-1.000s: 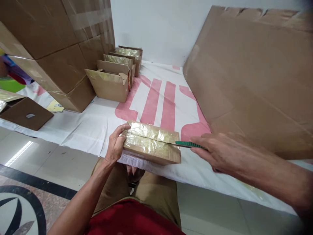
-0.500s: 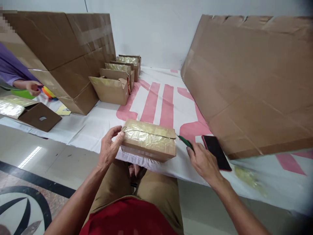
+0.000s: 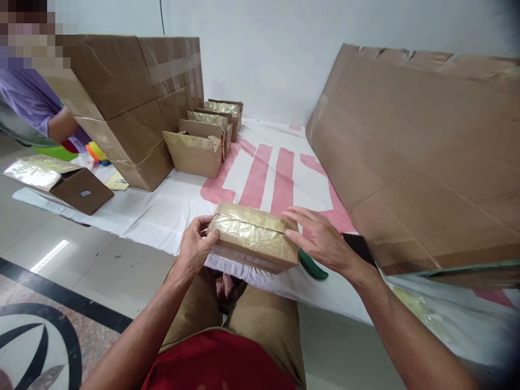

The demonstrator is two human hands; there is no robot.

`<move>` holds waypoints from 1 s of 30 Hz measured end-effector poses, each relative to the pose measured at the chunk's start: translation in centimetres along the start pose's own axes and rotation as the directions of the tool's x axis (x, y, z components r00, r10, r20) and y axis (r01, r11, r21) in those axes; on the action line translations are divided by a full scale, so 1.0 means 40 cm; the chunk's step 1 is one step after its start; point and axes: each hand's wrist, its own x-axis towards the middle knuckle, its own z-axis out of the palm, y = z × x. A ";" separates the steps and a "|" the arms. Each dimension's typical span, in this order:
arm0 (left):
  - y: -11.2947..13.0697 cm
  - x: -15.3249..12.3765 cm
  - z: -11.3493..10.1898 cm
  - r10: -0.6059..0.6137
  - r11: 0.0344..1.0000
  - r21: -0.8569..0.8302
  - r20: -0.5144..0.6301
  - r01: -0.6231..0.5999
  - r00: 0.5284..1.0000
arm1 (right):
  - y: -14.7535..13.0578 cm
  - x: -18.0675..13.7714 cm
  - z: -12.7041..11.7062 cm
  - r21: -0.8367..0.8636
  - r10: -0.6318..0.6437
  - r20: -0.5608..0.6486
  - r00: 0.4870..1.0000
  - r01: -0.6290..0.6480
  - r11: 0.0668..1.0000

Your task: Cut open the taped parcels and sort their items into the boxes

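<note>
A small cardboard box (image 3: 252,238) with shiny tape across its top lies at the table's near edge, a slit running along its top seam. My left hand (image 3: 197,244) grips its left end, thumb on the top edge and fingers behind. Over the right end is my right hand (image 3: 319,235), fingers stretched out and slightly blurred, its thumb at the top edge; it holds nothing. Below that hand a green-handled knife (image 3: 312,265) rests on the cloth beside the box, its blade hidden from view.
Several opened boxes (image 3: 195,154) stand in a row by stacked cartons (image 3: 122,81). A large cardboard sheet (image 3: 414,157) leans at right, near a dark phone (image 3: 359,246) and crumpled tape (image 3: 418,309). At left are another box (image 3: 83,189) and a person's purple sleeve (image 3: 30,97).
My right hand has let go of the green-handled knife, now lying on the cloth, and moved up to the box's right end. My left hand stays on the box.
</note>
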 end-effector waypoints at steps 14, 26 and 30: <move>-0.014 0.010 0.001 0.106 0.991 0.071 0.064 -0.110 0.992 | -0.039 0.052 0.032 -0.494 -0.262 0.184 0.947 0.320 0.809; 0.000 0.014 -0.012 0.051 0.994 -0.100 0.161 -0.035 0.986 | 0.001 0.127 -0.001 -0.317 0.094 0.066 0.993 -0.068 0.946; 0.001 0.004 -0.031 0.091 0.995 -0.044 0.177 -0.084 0.980 | 0.026 0.138 0.001 -0.303 0.117 0.026 0.993 -0.104 0.947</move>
